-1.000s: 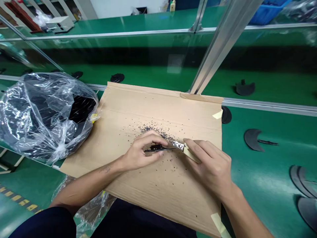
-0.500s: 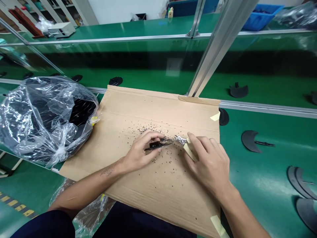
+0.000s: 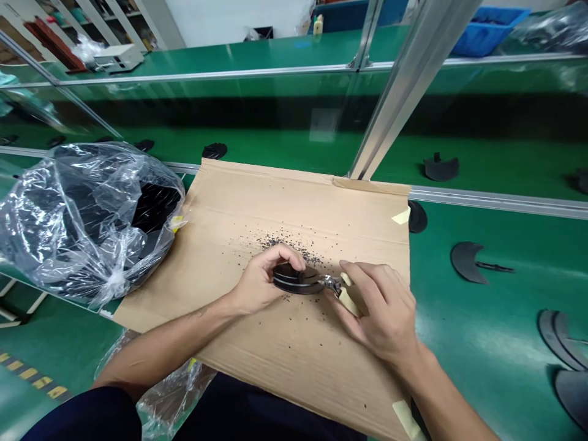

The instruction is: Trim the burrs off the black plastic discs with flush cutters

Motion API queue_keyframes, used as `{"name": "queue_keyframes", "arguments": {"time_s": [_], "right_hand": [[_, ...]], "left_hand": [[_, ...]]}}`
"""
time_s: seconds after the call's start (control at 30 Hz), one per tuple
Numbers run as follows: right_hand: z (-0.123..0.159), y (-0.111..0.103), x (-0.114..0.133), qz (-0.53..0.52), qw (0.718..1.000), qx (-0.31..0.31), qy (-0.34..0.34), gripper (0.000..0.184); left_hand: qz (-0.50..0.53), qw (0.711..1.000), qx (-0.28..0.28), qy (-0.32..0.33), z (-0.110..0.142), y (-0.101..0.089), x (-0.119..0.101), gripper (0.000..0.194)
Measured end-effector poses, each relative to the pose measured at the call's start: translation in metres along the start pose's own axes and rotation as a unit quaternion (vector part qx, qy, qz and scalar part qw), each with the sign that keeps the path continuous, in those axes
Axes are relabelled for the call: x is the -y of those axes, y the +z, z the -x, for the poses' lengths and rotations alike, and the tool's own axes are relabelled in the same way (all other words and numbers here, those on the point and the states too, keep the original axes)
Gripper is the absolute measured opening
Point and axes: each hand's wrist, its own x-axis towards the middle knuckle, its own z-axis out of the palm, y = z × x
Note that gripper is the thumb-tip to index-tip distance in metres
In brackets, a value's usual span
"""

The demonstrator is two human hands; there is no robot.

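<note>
My left hand point(image 3: 260, 282) is closed on a flat black plastic part point(image 3: 296, 280), holding it tilted just above a sheet of cardboard point(image 3: 257, 202). My right hand point(image 3: 379, 309) grips small cutters with cream handles point(image 3: 344, 297); their metal jaws point(image 3: 331, 283) touch the right edge of the black part. Tiny black trimmings point(image 3: 294, 245) lie scattered on the cardboard around both hands.
A clear plastic bag point(image 3: 78, 214) of black parts sits at the left. More black fan-shaped parts point(image 3: 466, 262) lie on the green bench at the right, with others point(image 3: 441, 166) on the belt beyond a metal rail point(image 3: 496, 201). A slanted aluminium post point(image 3: 399, 92) rises behind the cardboard.
The black part has turned in my left hand from edge-on to show its broad face. My right hand has brought the cutters' jaws against its right edge.
</note>
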Motion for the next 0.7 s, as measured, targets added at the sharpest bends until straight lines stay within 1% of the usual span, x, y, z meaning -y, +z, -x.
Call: {"name": "queue_keyframes", "arguments": {"time_s": [0.1, 0.13, 0.2, 0.27, 0.33, 0.37, 0.4, 0.47, 0.5, 0.53, 0.6, 0.7], "right_hand": [[0.000, 0.001, 0.001, -0.003, 1.000, 0.003, -0.005, 0.034], [0.000, 0.001, 0.001, -0.003, 1.000, 0.003, -0.003, 0.034], [-0.001, 0.001, 0.000, -0.003, 1.000, 0.001, 0.001, 0.033], [-0.001, 0.001, -0.001, -0.004, 1.000, 0.000, 0.000, 0.031], [-0.001, 0.001, -0.003, -0.004, 1.000, -0.002, -0.004, 0.027], [-0.001, 0.001, -0.003, -0.003, 1.000, -0.003, -0.005, 0.026], [-0.001, 0.001, -0.004, -0.001, 1.000, -0.005, -0.005, 0.026], [0.001, 0.000, -0.004, 0.002, 1.000, -0.006, -0.001, 0.027], [0.002, 0.000, -0.004, 0.004, 1.000, -0.003, 0.003, 0.028], [0.003, 0.000, -0.003, 0.005, 1.000, 0.002, 0.008, 0.029], [0.006, 0.001, -0.002, 0.006, 1.000, 0.020, 0.022, 0.032], [0.011, 0.002, 0.000, 0.003, 0.998, 0.046, 0.040, 0.034]], "left_hand": [[0.001, 1.000, -0.003, -0.005, 0.000, 0.001, -0.002, 0.022], [0.004, 1.000, -0.009, -0.018, 0.000, 0.001, -0.002, 0.022], [0.013, 0.997, -0.027, -0.070, 0.000, 0.001, -0.004, 0.025], [0.035, 0.988, -0.061, -0.137, -0.001, 0.000, -0.005, 0.030], [0.051, 0.973, -0.108, -0.197, -0.008, -0.007, -0.005, 0.039], [0.050, 0.967, -0.131, -0.213, -0.014, -0.012, -0.006, 0.043], [0.037, 0.965, -0.147, -0.214, -0.024, -0.020, -0.006, 0.046], [-0.034, 0.972, -0.154, -0.175, -0.052, -0.037, -0.008, 0.047], [-0.081, 0.977, -0.145, -0.135, -0.071, -0.045, -0.009, 0.046], [-0.148, 0.975, -0.139, -0.094, -0.092, -0.053, -0.010, 0.045], [-0.200, 0.967, -0.143, -0.067, -0.138, -0.065, -0.011, 0.040], [-0.274, 0.951, -0.138, -0.041, -0.199, -0.070, -0.008, 0.030]]}}
